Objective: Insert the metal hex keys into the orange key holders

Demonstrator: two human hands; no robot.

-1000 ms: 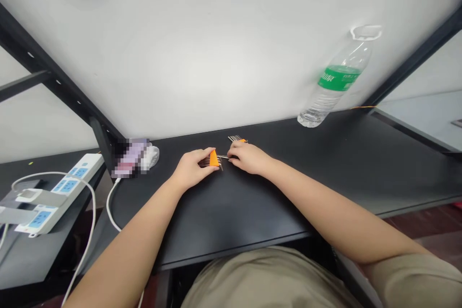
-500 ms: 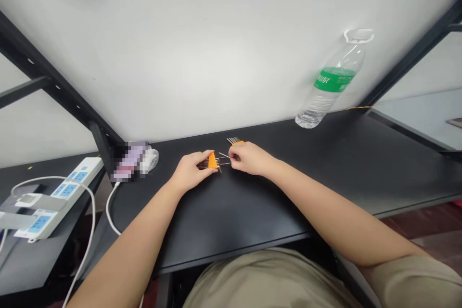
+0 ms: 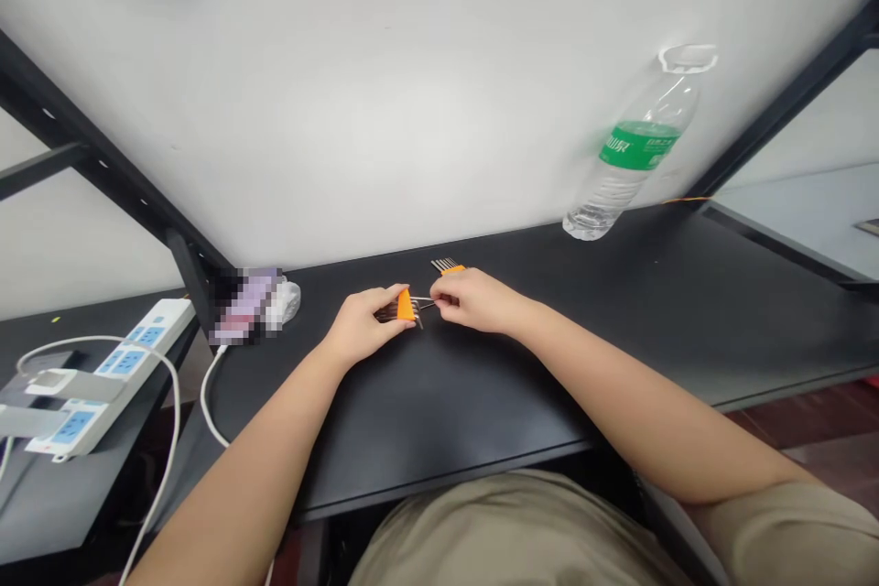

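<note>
My left hand (image 3: 363, 322) pinches an orange holder (image 3: 406, 304) between thumb and fingers, with several L-shaped metal keys through it. Close on its right, my right hand (image 3: 473, 300) is closed on a thin metal key (image 3: 424, 298), which reaches to the orange holder. A second orange holder (image 3: 451, 270) with several metal keys lies on the black table (image 3: 453, 403), just behind my right hand and partly hidden by it.
A clear bottle with a green label (image 3: 640, 145) stands at the back right against the wall. To the left are a blurred phone-like item (image 3: 248, 304), a crumpled clear wrapper (image 3: 285, 302), a white cable (image 3: 206, 394) and a power strip (image 3: 127, 362).
My right hand has moved slightly left, and the key in its fingers now lies closer to the holder, at a flatter angle. My left hand has hardly moved.
</note>
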